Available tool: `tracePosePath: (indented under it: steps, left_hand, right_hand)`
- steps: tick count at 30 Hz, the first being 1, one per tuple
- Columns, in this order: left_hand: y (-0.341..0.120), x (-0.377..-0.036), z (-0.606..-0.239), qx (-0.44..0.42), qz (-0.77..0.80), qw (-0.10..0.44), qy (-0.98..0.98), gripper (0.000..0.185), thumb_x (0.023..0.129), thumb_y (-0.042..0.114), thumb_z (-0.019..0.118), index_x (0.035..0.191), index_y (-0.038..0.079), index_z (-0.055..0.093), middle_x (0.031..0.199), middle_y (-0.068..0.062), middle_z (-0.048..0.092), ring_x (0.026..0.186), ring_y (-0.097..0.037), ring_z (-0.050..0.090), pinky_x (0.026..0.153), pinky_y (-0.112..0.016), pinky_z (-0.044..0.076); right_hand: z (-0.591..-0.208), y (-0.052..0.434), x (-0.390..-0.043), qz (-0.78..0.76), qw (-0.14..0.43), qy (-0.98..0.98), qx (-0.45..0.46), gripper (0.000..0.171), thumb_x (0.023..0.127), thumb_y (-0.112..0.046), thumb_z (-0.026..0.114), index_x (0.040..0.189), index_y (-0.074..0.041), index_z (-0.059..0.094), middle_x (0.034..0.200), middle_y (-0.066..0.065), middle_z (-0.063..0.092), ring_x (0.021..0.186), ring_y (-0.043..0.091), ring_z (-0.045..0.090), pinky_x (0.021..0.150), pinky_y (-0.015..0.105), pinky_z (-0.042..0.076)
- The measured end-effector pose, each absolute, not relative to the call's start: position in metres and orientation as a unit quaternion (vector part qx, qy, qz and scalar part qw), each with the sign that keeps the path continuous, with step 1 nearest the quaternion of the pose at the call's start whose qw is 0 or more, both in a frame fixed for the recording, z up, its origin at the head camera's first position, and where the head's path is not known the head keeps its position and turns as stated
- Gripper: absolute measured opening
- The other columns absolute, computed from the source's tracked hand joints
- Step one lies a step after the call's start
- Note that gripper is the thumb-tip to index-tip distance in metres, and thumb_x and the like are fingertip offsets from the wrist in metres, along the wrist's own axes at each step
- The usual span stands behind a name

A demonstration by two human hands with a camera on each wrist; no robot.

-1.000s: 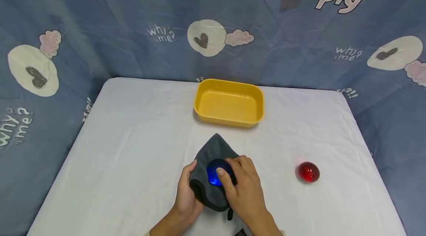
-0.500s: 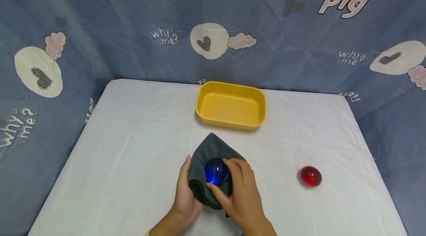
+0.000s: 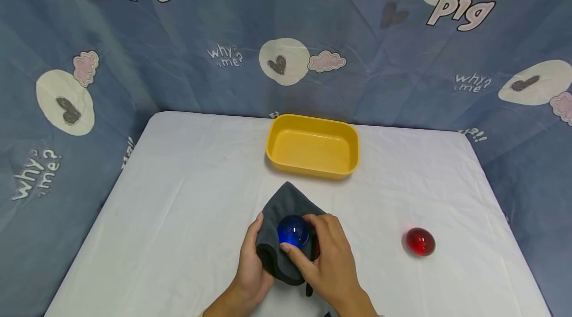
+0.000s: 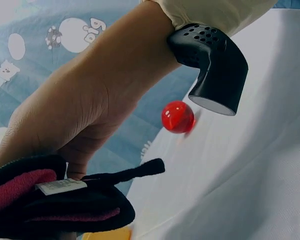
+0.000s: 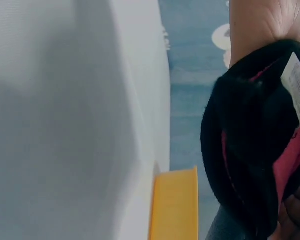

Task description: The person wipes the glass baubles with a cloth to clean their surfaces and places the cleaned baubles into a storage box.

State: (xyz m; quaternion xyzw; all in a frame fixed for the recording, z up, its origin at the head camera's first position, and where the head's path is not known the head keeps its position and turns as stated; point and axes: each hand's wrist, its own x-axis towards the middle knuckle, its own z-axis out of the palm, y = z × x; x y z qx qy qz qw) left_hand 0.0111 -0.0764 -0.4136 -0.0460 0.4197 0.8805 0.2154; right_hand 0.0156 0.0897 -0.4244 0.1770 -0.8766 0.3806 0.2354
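Observation:
In the head view, a dark grey cloth (image 3: 288, 200) with black edging is folded between the hands, its corner pointing away. My left hand (image 3: 250, 267) grips it from the left and below, thumb along its side. A clear blue ball (image 3: 292, 230) sits on the cloth. My right hand (image 3: 332, 262) pinches the ball from the right, thumb at its lower edge and fingertips at its upper right. In the left wrist view, the cloth (image 4: 100, 202) shows a pink inner side, a white label (image 4: 61, 186) and a black loop (image 4: 140, 170). The ball is hidden in both wrist views.
A clear red ball (image 3: 420, 242) rests on the white-covered table (image 3: 156, 232), right of the hands. A yellow tray (image 3: 308, 171) stands at the back edge. Blue printed fabric (image 3: 201, 88) surrounds the table. A black camera mount (image 4: 215, 70) is strapped to a wrist.
My right thumb has slid from the ball's front to its lower left edge, showing more of the ball. The left hand keeps its grip on the cloth. The whole view has shifted slightly.

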Motion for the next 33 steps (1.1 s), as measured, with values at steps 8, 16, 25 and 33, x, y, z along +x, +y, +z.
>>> tracePosePath:
  steps: [8, 16, 25, 33]
  left_hand:
    - [-0.077, 0.012, -0.413, -0.052, 0.884, 0.21, 0.415, 0.07, 0.111, 0.058, 0.028, 0.159, 0.008, 0.026, 0.151, -0.007, 0.046, 0.139, -0.018, 0.047, 0.114, -0.033, 0.041]
    - [-0.078, 0.011, -0.413, -0.063, 0.885, 0.205, 0.414, 0.073, 0.11, 0.058, 0.029, 0.162, 0.006, 0.021, 0.159, -0.011, 0.037, 0.143, -0.02, 0.041, 0.116, -0.032, 0.039]
    - [-0.079, 0.008, -0.413, -0.058, 0.886, 0.197, 0.415, 0.071, 0.111, 0.056, 0.028, 0.162, 0.007, 0.02, 0.157, -0.01, 0.038, 0.141, -0.019, 0.043, 0.114, -0.032, 0.041]
    - [-0.079, 0.009, -0.414, -0.071, 0.886, 0.192, 0.417, 0.07, 0.111, 0.057, 0.029, 0.16, 0.007, 0.025, 0.148, -0.008, 0.045, 0.135, -0.018, 0.048, 0.112, -0.032, 0.044]
  right_hand:
    - [-0.427, 0.087, 0.018, 0.361, 0.228, -0.888, 0.169, 0.064, 0.096, -0.058, 0.069, 0.134, -0.006, 0.063, 0.115, 0.003, 0.063, 0.101, 0.019, 0.055, 0.089, 0.035, 0.049]
    - [-0.433, 0.081, 0.022, 0.371, 0.257, -0.876, 0.172, 0.063, 0.094, -0.05, 0.076, 0.13, -0.002, 0.059, 0.12, 0.009, 0.061, 0.109, 0.025, 0.057, 0.097, 0.036, 0.045]
    - [-0.429, 0.083, 0.014, 0.404, 0.242, -0.867, 0.163, 0.055, 0.089, -0.051, 0.082, 0.121, -0.008, 0.072, 0.11, 0.001, 0.06, 0.101, 0.016, 0.056, 0.083, 0.028, 0.05]
    - [-0.429, 0.087, 0.009, 0.382, 0.216, -0.884, 0.159, 0.05, 0.095, -0.052, 0.074, 0.108, -0.004, 0.077, 0.096, -0.005, 0.059, 0.09, 0.011, 0.049, 0.073, 0.026, 0.046]
